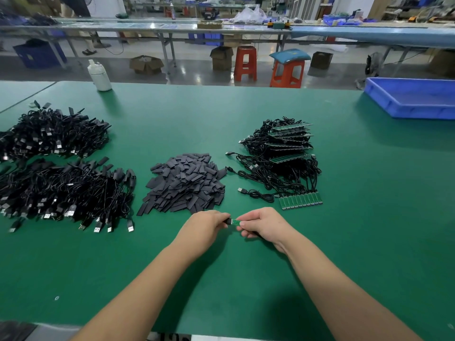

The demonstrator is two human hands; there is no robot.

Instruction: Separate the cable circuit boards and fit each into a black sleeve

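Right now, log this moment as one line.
left hand: grips black sleeve | right hand: pinches circuit board | step: fitting board into sleeve | sleeve pile: behind hands

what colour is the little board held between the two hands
Green, with small pale contacts; the circuit board shows best in the head view, pinched between both hands.

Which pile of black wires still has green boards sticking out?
The pile on the right, beside the heap of black sleeves. Green board strips show on top and at its front edge; the two left piles show none.
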